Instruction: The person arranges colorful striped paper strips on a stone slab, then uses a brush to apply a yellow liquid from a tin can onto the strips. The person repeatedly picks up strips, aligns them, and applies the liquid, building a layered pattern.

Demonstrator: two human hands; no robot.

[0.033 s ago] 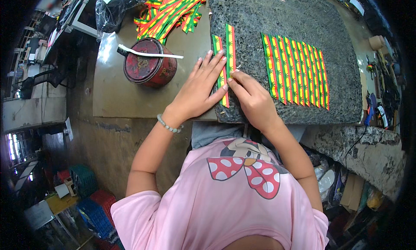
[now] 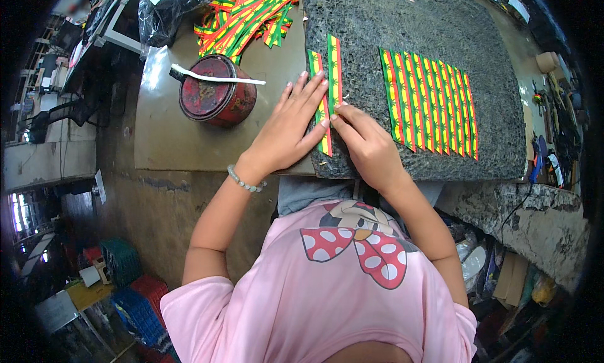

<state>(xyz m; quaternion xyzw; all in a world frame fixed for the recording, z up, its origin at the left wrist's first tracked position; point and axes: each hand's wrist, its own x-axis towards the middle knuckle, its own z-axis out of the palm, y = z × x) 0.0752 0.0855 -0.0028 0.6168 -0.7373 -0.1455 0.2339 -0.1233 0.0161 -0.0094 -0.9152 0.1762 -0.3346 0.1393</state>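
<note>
My left hand [image 2: 286,133] lies flat with its fingers spread, pressing a red, yellow and green striped strip [image 2: 326,144] onto the left edge of a dark speckled stone slab [image 2: 402,23]. Beside it, my right hand [image 2: 368,146] has its fingers curled, and the fingertips hold the near end of a second striped strip [image 2: 334,67] that lies just to the right of the first. Further right on the slab, several matching strips [image 2: 431,105] lie side by side in a neat row.
A loose pile of striped strips [image 2: 242,14] sits at the back of the brown table [image 2: 163,143]. A round red tin [image 2: 217,99] with a white stick [image 2: 217,78] across it stands left of my hands. Tools lie along the right edge.
</note>
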